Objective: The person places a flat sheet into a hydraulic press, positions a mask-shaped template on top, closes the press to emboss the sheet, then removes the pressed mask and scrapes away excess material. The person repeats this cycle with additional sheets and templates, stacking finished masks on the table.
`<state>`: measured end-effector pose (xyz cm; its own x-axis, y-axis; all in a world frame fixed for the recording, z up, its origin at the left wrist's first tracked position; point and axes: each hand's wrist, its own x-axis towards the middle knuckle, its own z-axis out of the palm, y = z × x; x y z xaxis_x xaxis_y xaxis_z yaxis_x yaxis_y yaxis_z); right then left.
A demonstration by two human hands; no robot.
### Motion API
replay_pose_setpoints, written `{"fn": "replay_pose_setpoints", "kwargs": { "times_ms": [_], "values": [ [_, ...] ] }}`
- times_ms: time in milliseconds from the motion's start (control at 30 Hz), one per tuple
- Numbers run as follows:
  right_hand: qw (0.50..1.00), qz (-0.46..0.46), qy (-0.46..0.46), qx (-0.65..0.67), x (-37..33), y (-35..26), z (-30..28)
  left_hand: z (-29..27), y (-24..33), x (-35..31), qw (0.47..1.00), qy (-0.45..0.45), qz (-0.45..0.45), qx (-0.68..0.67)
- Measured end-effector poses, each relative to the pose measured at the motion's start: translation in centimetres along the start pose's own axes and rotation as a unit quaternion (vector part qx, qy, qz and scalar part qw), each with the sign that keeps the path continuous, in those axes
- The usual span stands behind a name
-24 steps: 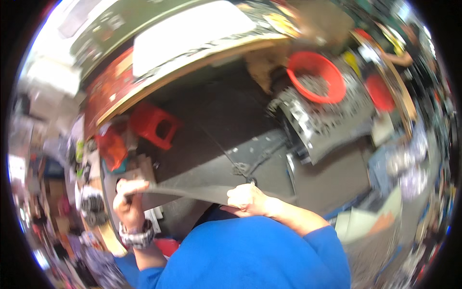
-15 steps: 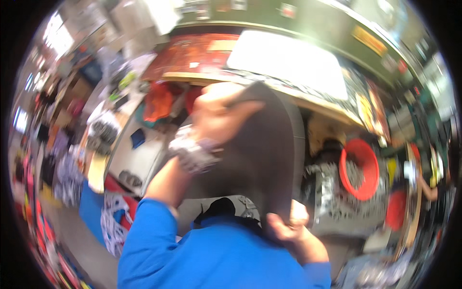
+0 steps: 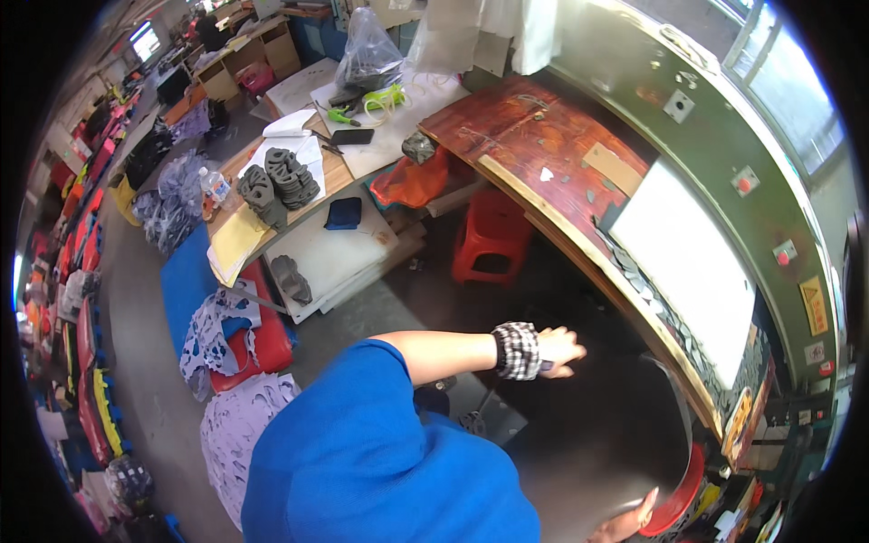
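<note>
Left hand (image 3: 559,351): reached out over the dark sheet, fingers (image 3: 572,345) lying loosely together on its top edge; a checked band circled the wrist.
Right hand (image 3: 625,527): only a sliver showed at the sheet's lower edge; whether its fingers pinched cannot be told.
Dark sheet (image 3: 597,443): smooth, matte, rounded, spread below the left fingers.
Surface (image 3: 534,154): worn red-brown wood with a pale curved rim, just beyond the fingers.
Red stool (image 3: 489,237): moulded plastic, square, standing on the floor past the fingertips.
</note>
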<state>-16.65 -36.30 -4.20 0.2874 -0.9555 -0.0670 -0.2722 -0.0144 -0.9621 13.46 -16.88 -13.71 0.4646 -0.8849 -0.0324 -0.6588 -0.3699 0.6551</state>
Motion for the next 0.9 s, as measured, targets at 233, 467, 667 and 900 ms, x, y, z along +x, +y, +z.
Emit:
{"fn": "replay_pose_setpoints", "kwargs": {
  "times_ms": [233, 467, 667, 900],
  "values": [
    [0.995, -0.094, -0.024, 0.014, 1.0, -5.3, 3.6, 0.1, -4.6, -4.2, 0.962, -0.248, 0.099, -0.053],
    [0.7, -0.47, -0.229, -0.487, -1.5, -11.3, 6.1, -0.2, -1.4, -1.8, 0.94, -0.241, 0.211, -0.115],
    [0.602, -0.489, -0.295, -0.558, 2.1, -13.8, 12.2, 3.7, 1.7, -3.0, 0.874, -0.361, 0.229, -0.231],
    [0.468, -0.549, -0.545, -0.427, -2.4, -17.2, 15.8, -1.2, -7.0, -2.4, 0.931, -0.243, 0.155, -0.224]
  ]
}}
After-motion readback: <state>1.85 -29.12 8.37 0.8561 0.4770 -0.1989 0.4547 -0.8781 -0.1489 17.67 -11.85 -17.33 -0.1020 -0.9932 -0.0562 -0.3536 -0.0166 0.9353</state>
